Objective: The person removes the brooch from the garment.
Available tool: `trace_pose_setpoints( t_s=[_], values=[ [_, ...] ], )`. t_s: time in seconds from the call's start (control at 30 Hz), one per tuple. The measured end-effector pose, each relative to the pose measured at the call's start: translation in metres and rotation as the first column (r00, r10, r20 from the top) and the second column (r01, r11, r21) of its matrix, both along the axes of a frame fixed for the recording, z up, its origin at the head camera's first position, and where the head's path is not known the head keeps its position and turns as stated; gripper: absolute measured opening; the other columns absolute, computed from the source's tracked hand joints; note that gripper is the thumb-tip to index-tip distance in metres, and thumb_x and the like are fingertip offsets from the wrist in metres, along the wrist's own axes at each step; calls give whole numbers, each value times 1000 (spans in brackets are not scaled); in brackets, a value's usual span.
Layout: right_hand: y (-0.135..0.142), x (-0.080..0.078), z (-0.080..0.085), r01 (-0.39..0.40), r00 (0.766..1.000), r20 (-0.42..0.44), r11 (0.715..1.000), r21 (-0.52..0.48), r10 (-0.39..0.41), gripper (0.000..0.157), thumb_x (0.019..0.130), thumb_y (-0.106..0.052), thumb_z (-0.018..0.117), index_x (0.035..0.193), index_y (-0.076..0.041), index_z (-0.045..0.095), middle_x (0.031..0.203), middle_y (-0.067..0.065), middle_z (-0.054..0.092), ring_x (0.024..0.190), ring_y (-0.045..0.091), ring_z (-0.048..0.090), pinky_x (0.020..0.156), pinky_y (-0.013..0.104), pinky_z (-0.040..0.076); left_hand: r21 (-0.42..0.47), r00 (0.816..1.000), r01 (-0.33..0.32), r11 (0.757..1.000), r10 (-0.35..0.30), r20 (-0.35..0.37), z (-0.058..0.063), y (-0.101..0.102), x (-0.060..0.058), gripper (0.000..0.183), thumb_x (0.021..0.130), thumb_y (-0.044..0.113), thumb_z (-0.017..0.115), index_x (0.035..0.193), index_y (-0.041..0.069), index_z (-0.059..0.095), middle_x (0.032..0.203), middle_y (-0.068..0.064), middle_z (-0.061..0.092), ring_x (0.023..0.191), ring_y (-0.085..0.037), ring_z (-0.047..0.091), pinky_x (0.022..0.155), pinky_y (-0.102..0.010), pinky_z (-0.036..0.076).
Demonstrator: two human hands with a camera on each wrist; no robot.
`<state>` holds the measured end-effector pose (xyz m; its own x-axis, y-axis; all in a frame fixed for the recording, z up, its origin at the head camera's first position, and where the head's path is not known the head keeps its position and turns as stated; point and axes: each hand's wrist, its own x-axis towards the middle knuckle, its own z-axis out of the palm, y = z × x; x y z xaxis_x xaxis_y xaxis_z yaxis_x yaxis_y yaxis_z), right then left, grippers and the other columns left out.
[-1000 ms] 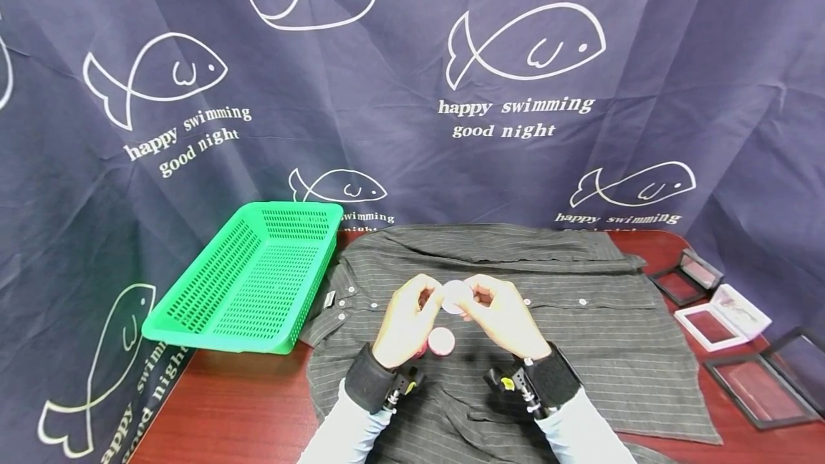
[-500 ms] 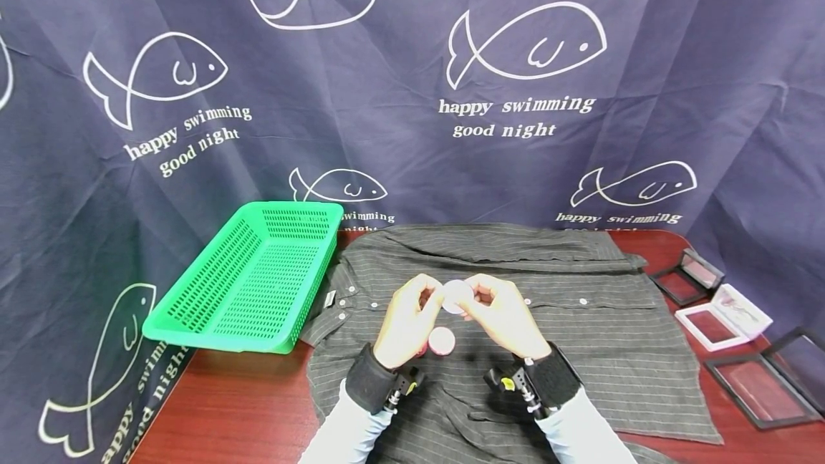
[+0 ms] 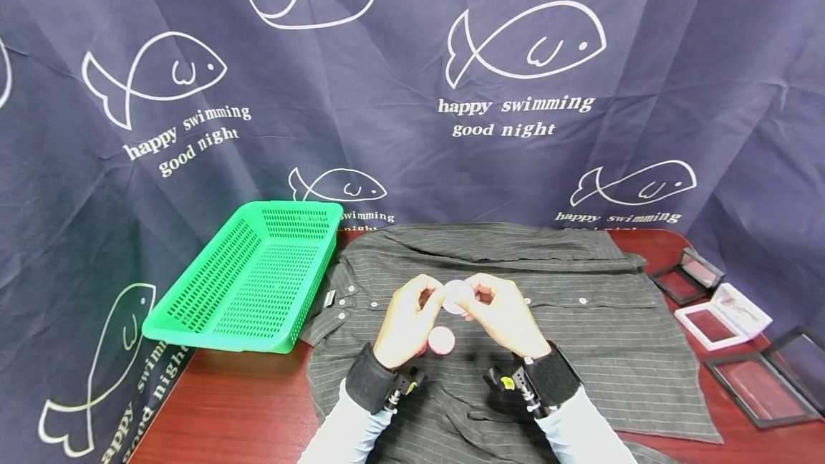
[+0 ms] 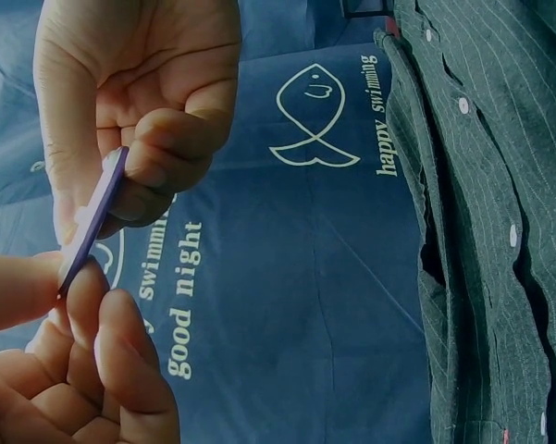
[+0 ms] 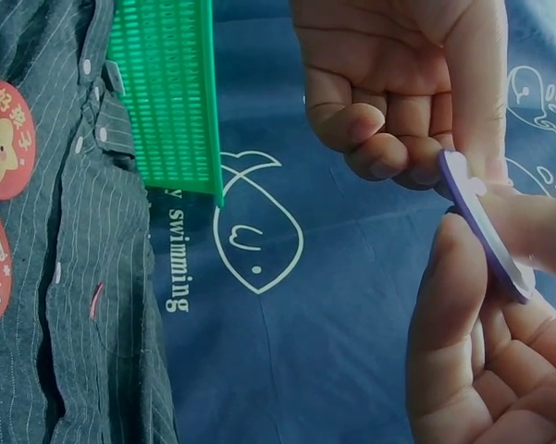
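Both my hands hold one round badge (image 3: 457,296) with a purple rim, raised over a dark striped shirt (image 3: 580,339). My left hand (image 3: 404,321) pinches its left edge between thumb and fingers, and my right hand (image 3: 509,313) pinches the right edge. Edge-on in the left wrist view, the badge (image 4: 94,222) looks thin, purple on one side and whitish on the other. The right wrist view shows a small bump on its pale side. Below lie two round badges: a pale one with a red rim (image 3: 441,341), and a red star badge (image 5: 2,139), mostly hidden by my left hand in the head view.
A green plastic basket (image 3: 298,321) stands at the left of the reddish-brown table (image 3: 245,407). Along the right edge are a small black hinged frame (image 3: 690,278), a white one (image 3: 715,342) and a larger black one (image 3: 767,421). A blue fish-print curtain (image 3: 412,92) hangs behind.
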<state>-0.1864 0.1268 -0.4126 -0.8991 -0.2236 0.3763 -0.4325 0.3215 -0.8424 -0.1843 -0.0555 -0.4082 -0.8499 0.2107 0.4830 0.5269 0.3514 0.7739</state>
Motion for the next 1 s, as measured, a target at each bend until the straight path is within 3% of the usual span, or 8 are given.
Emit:
trace_pose_setpoints(
  t_s=[0.43, 0.8, 1.0],
  values=[
    [1, 1, 3, -22, 1000, 14, 999, -34, 23, 10, 89, -10, 71, 94, -1, 69, 75, 9, 70, 61, 5, 64, 59, 29, 56, 1, 999, 30, 1000, -30, 20, 0, -2, -2, 9, 95, 12, 63, 91, 4, 67, 77, -6, 64, 67, -6, 53, 64, -21, 45],
    [2, 1, 5, -49, 996, 71, 997, -53, 53, 13, 90, -10, 69, 96, 1, 67, 81, 14, 72, 63, 7, 66, 61, 30, 58, 67, 995, 73, 995, -77, 64, 0, -4, -2, 11, 95, 13, 63, 94, 3, 67, 82, -17, 67, 71, -16, 58, 67, -22, 47],
    [2, 0, 5, -53, 995, 87, 997, -59, 58, 14, 90, -10, 69, 97, 2, 67, 81, 16, 71, 63, 7, 66, 61, 34, 58, 83, 992, 85, 993, -92, 81, 1, -5, -1, 12, 95, 12, 63, 94, 1, 67, 82, -20, 67, 70, -14, 56, 66, -23, 47]
  ],
)
